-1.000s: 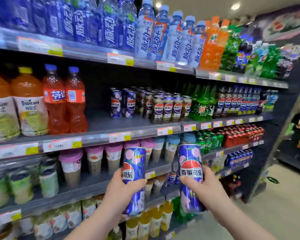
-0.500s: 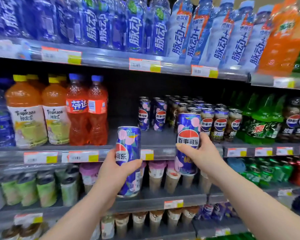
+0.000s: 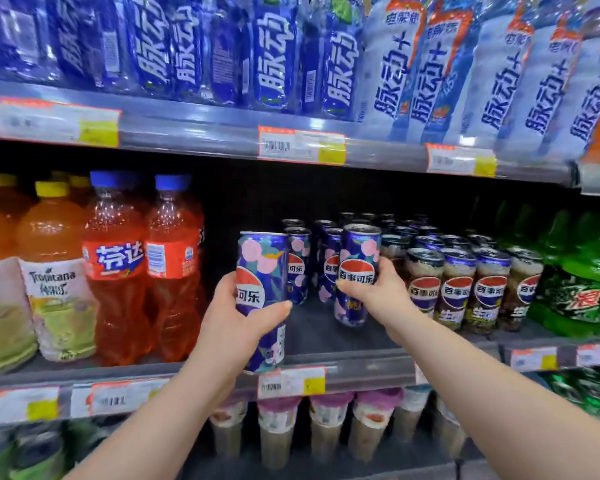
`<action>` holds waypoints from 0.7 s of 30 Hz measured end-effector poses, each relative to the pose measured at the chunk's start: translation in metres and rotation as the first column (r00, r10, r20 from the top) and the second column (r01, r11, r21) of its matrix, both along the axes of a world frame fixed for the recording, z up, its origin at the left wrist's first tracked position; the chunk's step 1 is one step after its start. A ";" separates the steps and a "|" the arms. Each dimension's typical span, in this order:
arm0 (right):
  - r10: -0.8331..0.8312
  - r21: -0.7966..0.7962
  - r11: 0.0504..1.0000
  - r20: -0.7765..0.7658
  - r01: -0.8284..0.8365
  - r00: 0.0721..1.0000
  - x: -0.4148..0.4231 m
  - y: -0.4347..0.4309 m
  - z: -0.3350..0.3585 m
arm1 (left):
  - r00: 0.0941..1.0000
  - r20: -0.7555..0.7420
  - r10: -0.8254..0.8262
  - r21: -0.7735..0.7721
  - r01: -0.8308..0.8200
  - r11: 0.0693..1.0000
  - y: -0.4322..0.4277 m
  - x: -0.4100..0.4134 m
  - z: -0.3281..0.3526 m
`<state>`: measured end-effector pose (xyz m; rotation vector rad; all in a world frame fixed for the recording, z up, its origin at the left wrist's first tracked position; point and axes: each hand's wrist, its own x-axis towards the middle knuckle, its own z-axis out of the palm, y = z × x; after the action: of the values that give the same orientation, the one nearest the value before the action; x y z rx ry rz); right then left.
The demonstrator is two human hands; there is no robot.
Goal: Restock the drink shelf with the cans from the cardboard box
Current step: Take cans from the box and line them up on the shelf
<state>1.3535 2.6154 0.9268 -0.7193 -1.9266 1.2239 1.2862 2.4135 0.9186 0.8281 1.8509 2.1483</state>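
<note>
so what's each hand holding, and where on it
The left hand grips a blue Pepsi can round its lower middle; the right hand grips a second blue can round its middle.

The left hand (image 3: 236, 320) is gripping a tall can (image 3: 262, 268) upright, its thumb crossing the front and its fingers curling behind. The right hand (image 3: 374, 292), farther forward and slightly higher, is clasping a second can (image 3: 357, 258) from its right side. The bare left forearm (image 3: 174, 410) and right forearm (image 3: 465, 375) are stretching up from below.

Two floral cans (image 3: 263, 258) held; two red bottles (image 3: 115, 299); four brown front-row cans (image 3: 457, 292)
</note>
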 end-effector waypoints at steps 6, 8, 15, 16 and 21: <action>0.040 -0.024 0.999 0.029 -0.039 0.999 -0.026 0.027 -0.014 | 0.998 -0.013 0.054 0.003 -0.054 0.999 0.017 -0.012 -0.001; 0.061 -0.025 0.998 0.019 -0.061 0.998 -0.031 0.034 -0.018 | 0.997 -0.015 0.082 0.006 -0.082 0.997 0.022 -0.016 -0.003; 0.139 -0.073 0.988 -0.009 -0.140 0.990 -0.036 0.050 -0.030 | 0.991 0.005 0.132 0.006 -0.132 0.991 0.044 -0.020 -0.011; 0.146 -0.064 0.987 -0.004 -0.146 0.989 -0.036 0.051 -0.031 | 0.991 0.005 0.137 0.007 -0.137 0.991 0.047 -0.020 -0.012; 0.167 0.008 0.986 0.032 -0.167 0.985 -0.035 0.056 -0.036 | 0.987 0.013 0.158 -0.015 -0.157 0.987 0.062 -0.025 -0.015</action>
<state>1.3180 2.6718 0.8907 -0.5837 -2.0519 1.3086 1.2612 2.4753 0.9032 0.6832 1.9833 2.2238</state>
